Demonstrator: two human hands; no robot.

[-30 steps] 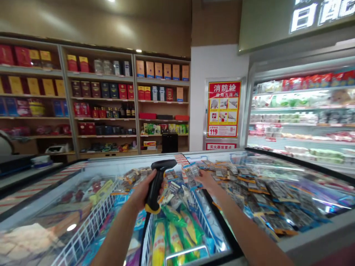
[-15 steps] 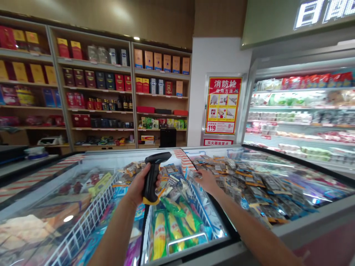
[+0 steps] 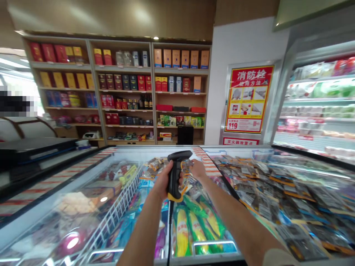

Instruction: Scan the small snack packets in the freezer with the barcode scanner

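My left hand (image 3: 163, 181) is closed around the handle of a black and yellow barcode scanner (image 3: 174, 177), held upright over the freezer with its cable hanging down. My right hand (image 3: 199, 170), fingers pinched, holds a small clear packet with an orange edge (image 3: 186, 169) just right of the scanner's head. Part of that packet is hidden behind the scanner and fingers. Below both hands lie yellow corn packs (image 3: 182, 231) in green wrapping, inside a white wire basket.
The chest freezer (image 3: 155, 148) spans the front, with a white wire divider (image 3: 118, 207) at left. Many dark packets (image 3: 277, 184) fill its right section. Shelves of boxed goods (image 3: 124, 82), a red fire-hydrant sign (image 3: 249, 99) and a lit chiller (image 3: 318, 107) stand behind.
My view has turned left. My right hand has come across from the right section with the packet, closer to the scanner. My left hand still grips the scanner.
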